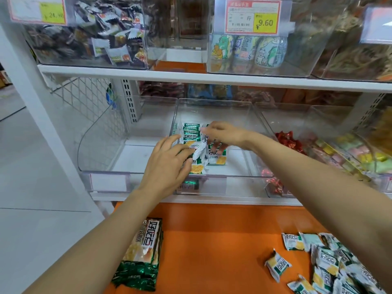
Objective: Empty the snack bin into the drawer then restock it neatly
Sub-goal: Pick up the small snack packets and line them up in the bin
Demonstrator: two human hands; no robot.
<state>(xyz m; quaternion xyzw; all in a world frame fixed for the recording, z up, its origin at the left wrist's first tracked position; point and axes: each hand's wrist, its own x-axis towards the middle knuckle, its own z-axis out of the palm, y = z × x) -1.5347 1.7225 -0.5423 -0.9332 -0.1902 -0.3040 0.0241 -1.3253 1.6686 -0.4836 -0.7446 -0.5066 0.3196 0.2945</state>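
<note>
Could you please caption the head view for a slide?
Left hand and right hand arrange green-and-white cracker packets in the clear plastic snack bin above the orange drawer.

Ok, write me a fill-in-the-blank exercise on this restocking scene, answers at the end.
1. The drawer below the clear bin is ____ in colour.
2. The loose packets lie on the drawer's ____ side.
3. The price tag above the dinosaur-print packs reads ____.
4. The left hand grips a packet nearer the bin's ____ than its back.
Answers: orange; right; 9.60; front.
</note>
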